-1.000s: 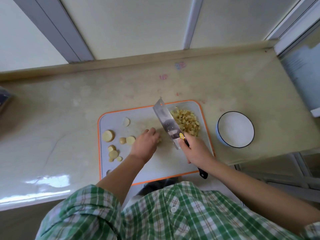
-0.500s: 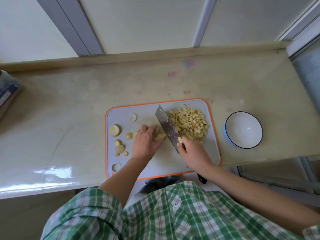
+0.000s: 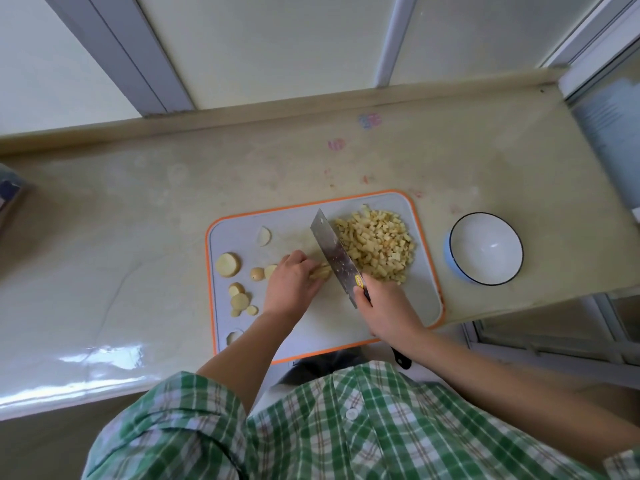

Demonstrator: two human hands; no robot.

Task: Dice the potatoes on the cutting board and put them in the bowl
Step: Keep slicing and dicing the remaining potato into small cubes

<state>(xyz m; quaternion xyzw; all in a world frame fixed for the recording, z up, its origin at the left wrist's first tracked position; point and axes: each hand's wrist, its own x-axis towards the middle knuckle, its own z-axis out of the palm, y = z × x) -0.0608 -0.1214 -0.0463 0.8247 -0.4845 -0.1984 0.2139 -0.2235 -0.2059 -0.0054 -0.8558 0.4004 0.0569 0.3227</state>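
A grey cutting board (image 3: pixel 420 289) with an orange rim lies on the counter. My right hand (image 3: pixel 388 306) grips the handle of a cleaver (image 3: pixel 334 254), whose blade stands on the board just right of my left hand. My left hand (image 3: pixel 292 284) holds down a bundle of potato strips (image 3: pixel 320 271) with curled fingers. A heap of diced potato (image 3: pixel 377 249) lies on the board to the right of the blade. Several round potato slices (image 3: pixel 228 265) sit at the board's left side. An empty white bowl (image 3: pixel 485 247) with a dark rim stands to the right of the board.
The beige counter (image 3: pixel 138 220) runs along a window sill and ends at its right edge just past the bowl. A dark object (image 3: pixel 8 192) pokes in at the far left. The board's near edge overhangs the counter front.
The view shifted slightly. The cleaver came down from a raised tilt onto the strips beside my left hand. My left hand still holds the strips in the same spot.
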